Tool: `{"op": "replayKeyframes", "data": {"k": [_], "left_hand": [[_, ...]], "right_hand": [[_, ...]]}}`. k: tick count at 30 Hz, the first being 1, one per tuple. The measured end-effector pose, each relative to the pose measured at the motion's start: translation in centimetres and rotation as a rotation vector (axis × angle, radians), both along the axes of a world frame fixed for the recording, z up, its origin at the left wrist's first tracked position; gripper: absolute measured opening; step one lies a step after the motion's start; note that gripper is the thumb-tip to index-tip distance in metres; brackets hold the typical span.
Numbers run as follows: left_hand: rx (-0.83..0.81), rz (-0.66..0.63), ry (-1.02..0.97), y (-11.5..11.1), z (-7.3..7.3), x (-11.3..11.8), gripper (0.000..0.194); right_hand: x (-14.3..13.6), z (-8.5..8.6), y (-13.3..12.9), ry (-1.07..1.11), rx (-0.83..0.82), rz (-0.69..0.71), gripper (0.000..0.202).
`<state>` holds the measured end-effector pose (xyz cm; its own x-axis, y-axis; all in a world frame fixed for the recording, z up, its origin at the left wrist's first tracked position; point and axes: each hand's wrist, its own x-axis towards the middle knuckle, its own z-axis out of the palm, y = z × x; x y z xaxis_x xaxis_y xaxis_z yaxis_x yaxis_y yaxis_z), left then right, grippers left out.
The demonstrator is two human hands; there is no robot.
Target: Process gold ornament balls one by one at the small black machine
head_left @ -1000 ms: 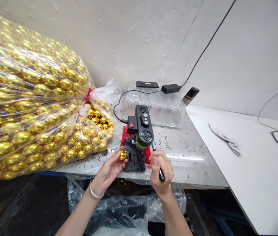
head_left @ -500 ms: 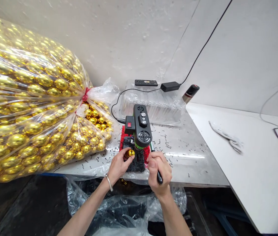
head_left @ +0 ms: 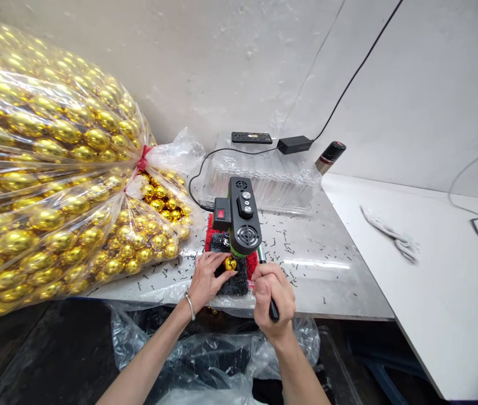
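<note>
A gold ball point(head_left: 230, 263) is pinched between the thumb and fingers of my left hand point(head_left: 210, 279), just under the front end of a black machine point(head_left: 245, 216) with a red switch. My right hand point(head_left: 274, 298) is wrapped round a lever with a black grip point(head_left: 273, 310) at the machine's right side. Below the ball lies a black bristly pad point(head_left: 235, 281), with red matting point(head_left: 252, 263) showing at its sides. The underside of the machine's head is hidden.
A large clear bag of gold balls point(head_left: 48, 169) fills the left. Behind the machine are a clear plastic tray point(head_left: 264, 180), a black adapter point(head_left: 294, 144) and a dark cylinder point(head_left: 330, 156). A glove point(head_left: 391, 233) lies right. Black scraps dot the metal table point(head_left: 327, 281).
My left hand has moved the gold ball slightly right and in closer to the machine's head. My right hand keeps its grip on the lever in nearly the same place.
</note>
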<state>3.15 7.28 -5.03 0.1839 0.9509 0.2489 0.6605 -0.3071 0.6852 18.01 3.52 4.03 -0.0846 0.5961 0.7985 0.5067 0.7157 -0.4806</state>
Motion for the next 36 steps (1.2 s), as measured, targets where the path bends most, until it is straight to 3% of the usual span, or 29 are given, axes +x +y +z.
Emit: {"op": "replayKeyframes", "data": {"k": [4, 12, 18, 22, 26, 29, 33, 36], "left_hand": [[0.022, -0.024, 0.032, 0.2, -0.3, -0.2, 0.037], [0.106, 0.000, 0.007, 0.2, -1.1, -0.1, 0.036], [0.131, -0.011, -0.012, 0.1, -1.0, -0.1, 0.036], [0.108, -0.011, -0.035, 0.3, -1.0, 0.0, 0.036], [0.081, 0.020, -0.101, 0.3, -0.4, 0.0, 0.034], [0.082, 0.019, -0.139, -1.8, 0.4, -0.6, 0.034], [0.057, -0.182, -0.062, -7.6, -0.3, -1.6, 0.038], [0.083, -0.203, -0.014, -10.3, -1.4, -2.1, 0.051]], "right_hand": [[0.3, -1.1, 0.1, -0.021, 0.017, 0.001, 0.021], [0.0, -5.3, 0.9, -0.003, 0.150, -0.039, 0.025], [-0.2, -6.9, 1.5, -0.057, 0.188, -0.025, 0.025], [-0.1, -4.9, 1.2, -0.006, 0.169, -0.005, 0.026], [-0.3, 0.1, 0.6, 0.113, 0.000, -0.015, 0.027], [-0.4, 2.8, 0.4, 0.128, -0.123, 0.004, 0.028], [-0.3, 2.6, 0.2, 0.109, -0.105, 0.013, 0.026], [-0.4, 1.3, 0.1, 0.104, -0.078, 0.008, 0.022]]}}
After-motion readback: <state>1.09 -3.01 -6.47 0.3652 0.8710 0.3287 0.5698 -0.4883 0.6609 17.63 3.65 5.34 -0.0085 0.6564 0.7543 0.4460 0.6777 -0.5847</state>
